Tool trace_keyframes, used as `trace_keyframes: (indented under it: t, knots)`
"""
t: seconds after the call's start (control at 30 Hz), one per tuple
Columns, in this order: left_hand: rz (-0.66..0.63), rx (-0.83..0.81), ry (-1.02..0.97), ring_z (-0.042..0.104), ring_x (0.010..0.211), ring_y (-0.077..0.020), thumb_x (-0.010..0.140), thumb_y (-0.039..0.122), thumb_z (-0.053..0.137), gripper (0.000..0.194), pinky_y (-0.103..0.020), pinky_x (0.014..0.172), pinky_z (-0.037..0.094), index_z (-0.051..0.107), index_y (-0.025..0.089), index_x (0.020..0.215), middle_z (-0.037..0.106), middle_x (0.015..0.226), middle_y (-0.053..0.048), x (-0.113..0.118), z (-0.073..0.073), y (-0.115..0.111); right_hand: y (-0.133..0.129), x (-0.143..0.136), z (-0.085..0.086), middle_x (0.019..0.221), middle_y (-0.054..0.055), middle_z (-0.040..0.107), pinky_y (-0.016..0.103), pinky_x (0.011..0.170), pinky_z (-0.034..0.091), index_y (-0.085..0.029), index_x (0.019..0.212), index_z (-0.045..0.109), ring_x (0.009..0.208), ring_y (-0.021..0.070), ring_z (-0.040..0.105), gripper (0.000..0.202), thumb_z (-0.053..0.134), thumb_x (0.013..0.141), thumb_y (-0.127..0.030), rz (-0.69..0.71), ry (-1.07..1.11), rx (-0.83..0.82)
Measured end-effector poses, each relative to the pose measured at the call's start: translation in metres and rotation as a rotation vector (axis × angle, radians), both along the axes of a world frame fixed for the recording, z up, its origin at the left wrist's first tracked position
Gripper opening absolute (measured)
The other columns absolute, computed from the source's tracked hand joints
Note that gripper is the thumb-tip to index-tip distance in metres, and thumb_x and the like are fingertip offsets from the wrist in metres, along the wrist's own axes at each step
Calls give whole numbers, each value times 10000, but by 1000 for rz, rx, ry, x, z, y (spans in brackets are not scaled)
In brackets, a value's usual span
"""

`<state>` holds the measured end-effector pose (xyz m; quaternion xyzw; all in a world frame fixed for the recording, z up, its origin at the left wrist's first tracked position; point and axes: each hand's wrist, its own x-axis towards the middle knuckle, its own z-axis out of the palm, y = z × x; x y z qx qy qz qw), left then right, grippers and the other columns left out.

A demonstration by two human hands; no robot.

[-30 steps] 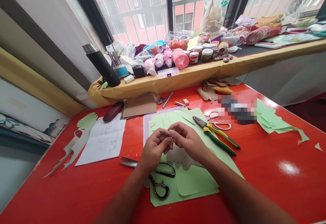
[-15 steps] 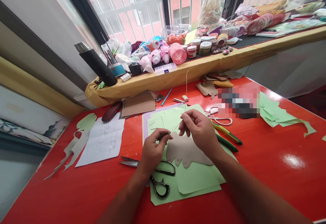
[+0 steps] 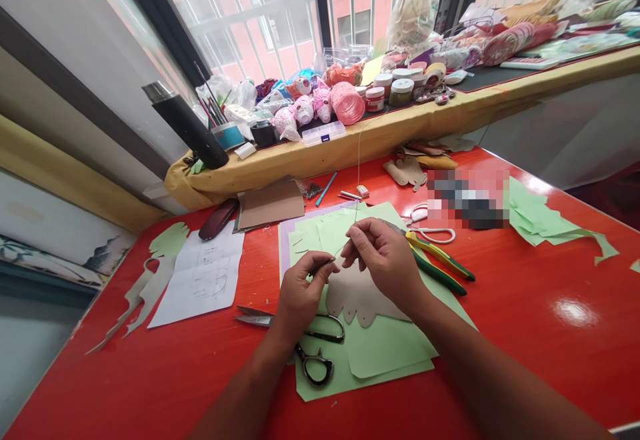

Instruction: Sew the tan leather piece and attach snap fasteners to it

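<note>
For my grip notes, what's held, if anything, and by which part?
Right hand: a thin strand, partway along. Left hand: something small and dark, grip point hidden.

Left hand point(image 3: 303, 290), right hand point(image 3: 384, 253): bare. Left forearm point(image 3: 253, 373), right forearm point(image 3: 483, 363): likewise bare; each narrows smoothly toward the wrist point(image 3: 421, 305).

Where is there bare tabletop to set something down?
Two red tabletop patches look bare: one right of the pliers, below the green paper scraps; another left of the black-handled scissors, below the white printed sheet. It is crowded around the left hand and right hand, over green sheets and gray cutout. The windowsill is packed.
</note>
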<state>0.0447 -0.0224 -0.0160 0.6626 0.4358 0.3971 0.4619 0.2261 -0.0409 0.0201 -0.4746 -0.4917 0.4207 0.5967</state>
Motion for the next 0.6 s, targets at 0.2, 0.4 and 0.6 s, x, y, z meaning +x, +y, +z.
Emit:
trace_keyframes:
  t: [0.2, 0.4, 0.6]
  knots:
    - [2, -17, -9, 618, 699, -155, 954, 345, 692, 135, -288, 712, 525, 699, 215, 992, 773, 863, -31, 2, 2, 0, 0, 1, 0, 725, 25, 752, 254, 482, 488, -216, 916, 614, 599, 178, 733, 288, 610, 1018, -485, -9, -16, 16]
    - [-1, -34, -30, 622, 686, -156, 949, 362, 701, 155, -286, 688, 525, 705, 216, 997, 776, 860, -36, 1, 2, -1, -1, 0, 0, 723, 11, 743, 269, 526, 506, -229, 910, 608, 612, 175, 734, 249, 592, 1030, -447, -12, -95, 39]
    - [-21, -69, -42, 586, 635, -139, 966, 376, 680, 172, -283, 667, 510, 707, 214, 1015, 785, 872, -33, 1, 0, -1, -3, 1, 1, 740, 4, 737, 279, 586, 525, -233, 914, 611, 636, 167, 727, 221, 560, 1048, -401, -4, -192, 70]
